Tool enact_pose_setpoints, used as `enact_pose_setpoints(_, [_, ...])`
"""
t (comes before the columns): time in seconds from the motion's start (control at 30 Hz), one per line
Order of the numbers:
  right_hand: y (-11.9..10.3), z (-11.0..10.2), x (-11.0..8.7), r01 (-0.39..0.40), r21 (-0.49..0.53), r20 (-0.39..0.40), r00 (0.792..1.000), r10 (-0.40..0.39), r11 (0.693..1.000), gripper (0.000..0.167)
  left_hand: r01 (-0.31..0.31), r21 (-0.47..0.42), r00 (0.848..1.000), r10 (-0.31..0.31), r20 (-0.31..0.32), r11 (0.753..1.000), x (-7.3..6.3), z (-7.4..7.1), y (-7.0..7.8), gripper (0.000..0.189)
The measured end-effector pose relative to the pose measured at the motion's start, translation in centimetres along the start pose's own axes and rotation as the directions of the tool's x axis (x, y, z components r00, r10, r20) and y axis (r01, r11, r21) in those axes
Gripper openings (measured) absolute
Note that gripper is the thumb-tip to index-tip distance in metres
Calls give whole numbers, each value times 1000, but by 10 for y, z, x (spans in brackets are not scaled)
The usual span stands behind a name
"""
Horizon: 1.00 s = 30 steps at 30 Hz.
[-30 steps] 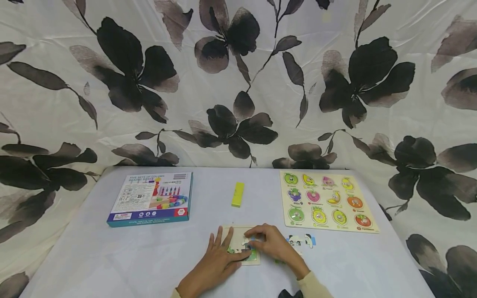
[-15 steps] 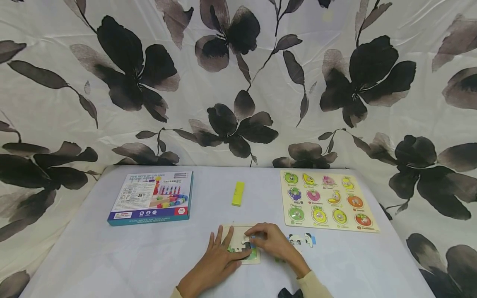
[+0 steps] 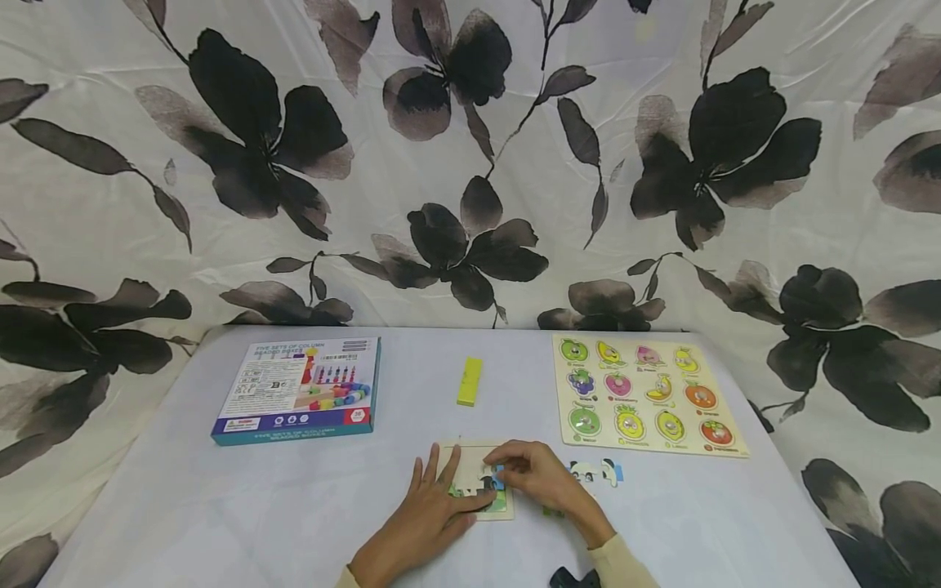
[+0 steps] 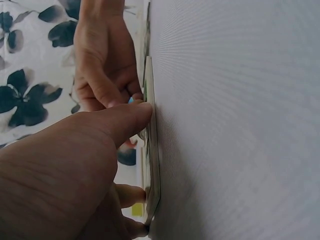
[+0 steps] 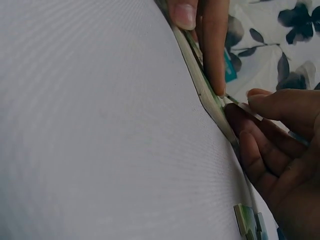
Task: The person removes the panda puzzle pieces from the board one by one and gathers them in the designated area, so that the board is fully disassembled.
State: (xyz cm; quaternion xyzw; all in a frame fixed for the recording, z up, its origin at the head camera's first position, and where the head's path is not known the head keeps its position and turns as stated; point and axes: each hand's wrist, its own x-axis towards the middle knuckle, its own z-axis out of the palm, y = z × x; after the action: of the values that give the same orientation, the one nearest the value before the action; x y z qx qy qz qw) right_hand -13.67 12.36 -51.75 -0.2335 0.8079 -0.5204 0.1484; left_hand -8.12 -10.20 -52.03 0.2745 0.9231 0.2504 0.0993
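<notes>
A small wooden jigsaw board (image 3: 470, 459) with a light frame lies on the table in front of me, its picture partly filled with green, white and black pieces. My left hand (image 3: 430, 516) rests on it, fingers spread over the left side and front. Over the board's right side, my right hand (image 3: 542, 480) pinches a jigsaw piece (image 5: 251, 111) with blue on it, between thumb and fingers. In the right wrist view the piece is tilted against the board. My fingers hide part of it. Beyond the right wrist lie loose panda-face jigsaw pieces (image 3: 608, 474).
A boxed bead set (image 3: 297, 392) stands back left. A yellow block (image 3: 469, 382) lies at centre back, a fruit puzzle board (image 3: 650, 400) back right. Green loose pieces (image 5: 244, 220) sit near the right wrist. A black object (image 3: 575, 578) is at the front edge.
The piece in my right hand has turned slightly over the board, and more of its blue shows. My right fingers have shifted a little; the left hand stays in place.
</notes>
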Motion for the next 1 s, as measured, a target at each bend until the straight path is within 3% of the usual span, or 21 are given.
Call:
enact_pose_setpoints(0.47, [0, -2, 0, -4, -22, 5, 1000, 5, 1000, 21, 1, -7, 1000, -1, 9, 1000, 0, -2, 2, 38])
enact_pose_setpoints(0.77, [-3, -4, 0, -27, 39, -26, 999, 28, 999, 22, 2, -6, 1000, -2, 6, 1000, 0, -2, 1, 38])
enact_pose_setpoints(1.0, [-6, -17, -9, -47, 116, -44, 998, 52, 992, 23, 0, -4, 1000, 0, -3, 1000, -1, -2, 2, 38])
